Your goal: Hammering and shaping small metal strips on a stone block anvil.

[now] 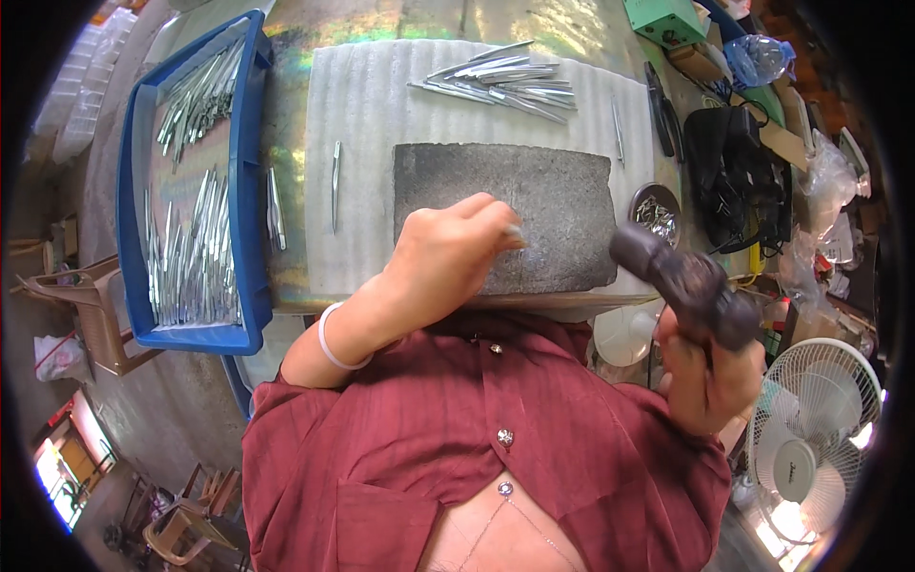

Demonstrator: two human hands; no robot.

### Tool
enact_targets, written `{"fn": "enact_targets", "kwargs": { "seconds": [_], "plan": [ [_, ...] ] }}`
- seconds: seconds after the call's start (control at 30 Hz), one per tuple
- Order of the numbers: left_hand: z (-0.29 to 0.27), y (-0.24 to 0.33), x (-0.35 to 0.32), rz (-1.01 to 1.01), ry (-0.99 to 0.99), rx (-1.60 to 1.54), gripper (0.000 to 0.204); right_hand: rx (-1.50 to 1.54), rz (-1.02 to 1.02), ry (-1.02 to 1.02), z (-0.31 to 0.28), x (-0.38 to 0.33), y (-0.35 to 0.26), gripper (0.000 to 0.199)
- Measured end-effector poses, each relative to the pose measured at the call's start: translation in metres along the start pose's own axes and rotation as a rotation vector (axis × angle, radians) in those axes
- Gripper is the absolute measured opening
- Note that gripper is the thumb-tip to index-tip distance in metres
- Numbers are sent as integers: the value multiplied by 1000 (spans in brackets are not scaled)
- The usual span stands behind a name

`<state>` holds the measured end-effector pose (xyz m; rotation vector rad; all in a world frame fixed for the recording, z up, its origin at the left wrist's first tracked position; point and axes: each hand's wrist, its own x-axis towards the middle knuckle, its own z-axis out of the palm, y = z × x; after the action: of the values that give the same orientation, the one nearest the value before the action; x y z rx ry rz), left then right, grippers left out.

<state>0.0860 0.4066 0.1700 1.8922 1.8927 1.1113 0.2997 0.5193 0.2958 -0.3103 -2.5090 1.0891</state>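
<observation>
My left hand (448, 243) is closed in a pinch over the dark grey stone-like slab (562, 191). Something small and pale shows at its fingertips, too small to name. On the right, raised off the table near my chest, my right hand (710, 377) grips a dark hammer (691, 281), its head blurred. The slab lies on a white foam sheet (357, 105). At the sheet's far side is a pile of metal tweezers (505, 81). A single pair of tweezers (335, 186) lies left of the slab, and a thin metal piece (618, 129) lies right of it.
A blue tray (253, 191) holds many tweezers at the left, with a few tweezers (275, 210) beside it. On the right are a round dish of small metal parts (656, 212), black pliers (660, 110), a black bag-like object (734, 172) and a white fan (815, 439).
</observation>
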Motion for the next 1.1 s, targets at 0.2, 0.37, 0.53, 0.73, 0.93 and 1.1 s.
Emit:
{"fn": "enact_targets", "kwargs": {
  "seconds": [0.2, 0.37, 0.53, 0.73, 0.93, 1.1],
  "plan": [
    [-36, 12, -5, -555, 200, -1411, 20, -320, 193, 45, 42, 15, 60, 46],
    [-36, 5, -5, -567, 214, -1714, 20, -486, 295, -5, 68, 12, 90, 48],
    [-31, -2, -3, -599, 229, -1704, 20, -559, 269, -75, 74, 14, 84, 48],
    [-30, 1, 2, -690, 242, -1411, 25, -333, 404, 22, 40, 32, 112, 29],
    [-34, 7, -10, -628, 164, -1172, 29, -494, 531, 78, 9, 79, 221, 33],
    [-35, 13, -21, -510, 316, -961, 20, -718, 550, -13, 19, 108, 254, 36]
  ]
}}
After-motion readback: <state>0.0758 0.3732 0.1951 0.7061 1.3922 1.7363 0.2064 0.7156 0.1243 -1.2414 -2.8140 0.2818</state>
